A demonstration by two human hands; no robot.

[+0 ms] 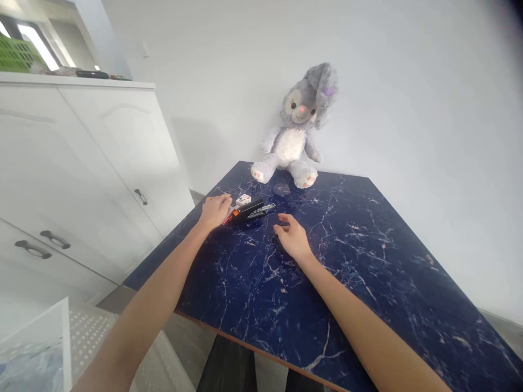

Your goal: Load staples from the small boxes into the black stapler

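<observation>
My left hand (216, 210) rests palm down at the table's left side, fingers loosely bent, with no object visible in it. Right beside it lies a black case or pouch (250, 209) with an orange patch; its exact kind is unclear. Slim pens (262, 210) lie along the case's right end. A thin red item (227, 219) shows between the case and my left hand; whether my fingers touch it, I cannot tell. Behind the case sits a small white box (243, 200) with dark and red print. My right hand (293, 237) hovers or rests to the right of the pens, thumb and fingers apart, holding nothing.
A grey plush rabbit (291, 130) sits against the wall at the back of the dark blue marbled table (347, 261). White cabinets (118, 147) stand at left, with a green basket (18, 55) on top. A white perforated bin (87, 332) is at lower left.
</observation>
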